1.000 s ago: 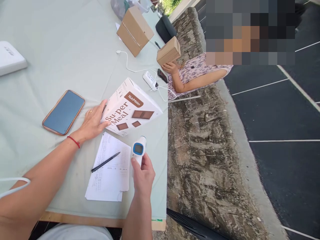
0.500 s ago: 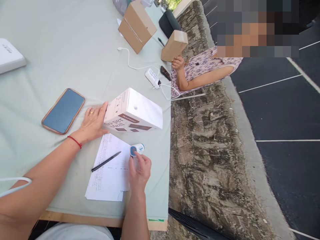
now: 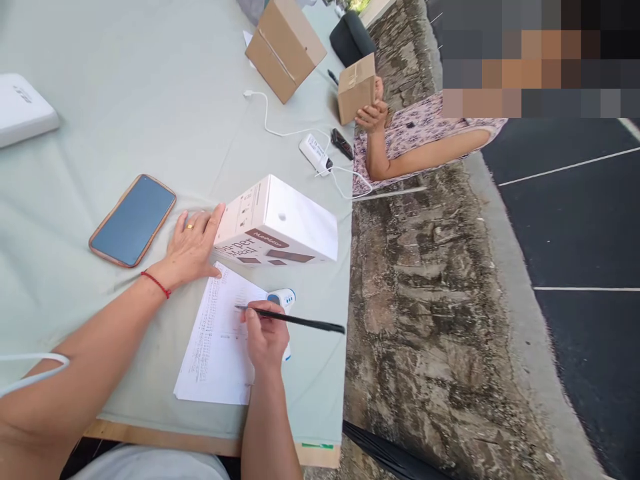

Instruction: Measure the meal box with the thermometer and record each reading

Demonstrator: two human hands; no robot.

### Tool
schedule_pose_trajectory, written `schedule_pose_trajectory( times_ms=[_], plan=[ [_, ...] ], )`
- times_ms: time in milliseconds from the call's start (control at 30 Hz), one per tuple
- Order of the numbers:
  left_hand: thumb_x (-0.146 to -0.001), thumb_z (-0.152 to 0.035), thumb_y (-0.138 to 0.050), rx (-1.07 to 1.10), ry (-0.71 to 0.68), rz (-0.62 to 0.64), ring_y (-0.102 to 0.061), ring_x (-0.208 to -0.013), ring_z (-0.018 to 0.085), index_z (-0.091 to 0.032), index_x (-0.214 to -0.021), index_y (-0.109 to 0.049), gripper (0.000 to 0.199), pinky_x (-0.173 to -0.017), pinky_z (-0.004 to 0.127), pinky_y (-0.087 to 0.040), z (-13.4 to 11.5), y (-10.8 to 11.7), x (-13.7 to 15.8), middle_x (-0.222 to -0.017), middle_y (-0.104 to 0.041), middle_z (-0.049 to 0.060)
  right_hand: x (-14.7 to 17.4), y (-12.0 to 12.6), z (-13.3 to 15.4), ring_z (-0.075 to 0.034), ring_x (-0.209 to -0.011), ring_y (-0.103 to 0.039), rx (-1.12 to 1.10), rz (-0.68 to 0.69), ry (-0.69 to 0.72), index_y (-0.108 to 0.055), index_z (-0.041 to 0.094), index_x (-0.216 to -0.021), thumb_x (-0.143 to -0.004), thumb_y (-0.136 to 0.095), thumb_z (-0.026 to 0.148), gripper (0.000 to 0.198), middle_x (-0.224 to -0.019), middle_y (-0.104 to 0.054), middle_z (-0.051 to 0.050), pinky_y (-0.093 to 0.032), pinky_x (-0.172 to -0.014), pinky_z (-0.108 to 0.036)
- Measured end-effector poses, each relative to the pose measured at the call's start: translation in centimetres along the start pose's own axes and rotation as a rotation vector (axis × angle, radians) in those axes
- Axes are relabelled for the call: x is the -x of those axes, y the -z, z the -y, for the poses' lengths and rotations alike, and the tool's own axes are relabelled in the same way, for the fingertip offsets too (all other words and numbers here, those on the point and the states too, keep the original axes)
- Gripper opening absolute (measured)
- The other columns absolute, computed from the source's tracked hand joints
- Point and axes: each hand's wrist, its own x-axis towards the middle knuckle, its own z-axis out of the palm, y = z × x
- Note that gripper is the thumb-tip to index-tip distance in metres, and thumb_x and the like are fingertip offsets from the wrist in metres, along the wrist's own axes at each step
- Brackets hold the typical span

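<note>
My right hand [image 3: 266, 337] is closed around a black pen [image 3: 310, 323], its tip at the printed sheets of paper [image 3: 215, 360]. A white and blue handheld device [image 3: 286, 298], which looks like an infrared thermometer, lies partly hidden behind that hand. Flat on the cloth, my left hand [image 3: 193, 245] has its fingers spread; the fingertips rest against a white and brown carton [image 3: 303, 217] marked "Super Meal". Its thumb reaches the top edge of the paper. Left of this hand lies a phone [image 3: 133, 220] in a brown case.
Across the table [image 3: 150, 100] a person [image 3: 430, 150] holds a small cardboard box [image 3: 356, 90]. A larger cardboard box [image 3: 285, 50], a black case [image 3: 353, 39], a white power bank [image 3: 315, 153] with a cable and a white device [image 3: 23, 110] stand about. The table's edge drops off at right.
My right hand has left the thermometer-like device and picked up the pen from the paper. My left hand stays by the carton. The other person has turned the small box, both hands now on it.
</note>
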Motion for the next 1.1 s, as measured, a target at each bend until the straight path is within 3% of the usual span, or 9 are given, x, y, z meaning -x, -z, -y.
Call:
schedule_pose_trajectory(
  times_ms=[100,233,433,1100],
  plan=[
    [-0.058,-0.04,-0.09,-0.01,0.003,0.01,-0.035,-0.141,0.04,-0.017,-0.155,0.009,0.141,-0.119,0.059,-0.011,0.0,0.0,0.0,-0.151,-0.037,0.024,-0.5,-2.0,0.2,-0.011,-0.054,-0.055,-0.204,-0.149,-0.17,-0.053,0.021,-0.081,-0.082,-0.061,0.032,0.014,-0.069,-0.058,0.004,-0.047,-0.057,-0.027],
    [-0.059,-0.042,-0.089,0.009,-0.016,-0.015,-0.036,-0.141,0.04,-0.02,-0.155,0.01,0.139,-0.118,0.06,-0.012,0.0,0.1,0.2,-0.152,-0.036,0.024,-0.9,-4.2,0.3,-0.014,-0.063,-0.058,-0.165,-0.181,-0.276,-0.064,0.019,-0.081,-0.075,-0.062,0.032,0.014,-0.071,-0.064,0.001,-0.048,-0.061,-0.028],
    [-0.058,-0.039,-0.09,0.039,-0.006,0.013,-0.033,-0.142,0.041,-0.017,-0.156,0.007,0.139,-0.119,0.06,-0.01,-0.3,0.4,0.2,-0.15,-0.038,0.024,-0.5,-5.2,0.1,-0.014,-0.061,-0.055,-0.057,-0.267,-0.294,-0.065,0.019,-0.072,-0.072,-0.061,0.034,0.015,-0.066,-0.062,0.001,-0.046,-0.06,-0.028],
    [-0.061,-0.044,-0.088,0.024,-0.02,-0.008,-0.034,-0.142,0.041,-0.021,-0.156,0.01,0.138,-0.118,0.061,-0.012,0.1,0.0,0.1,-0.152,-0.035,0.024,-0.8,-5.1,0.2,-0.014,-0.062,-0.056,-0.037,-0.199,-0.271,-0.066,0.019,-0.072,-0.074,-0.059,0.035,0.017,-0.067,-0.064,0.0,-0.047,-0.061,-0.028]
  ],
)
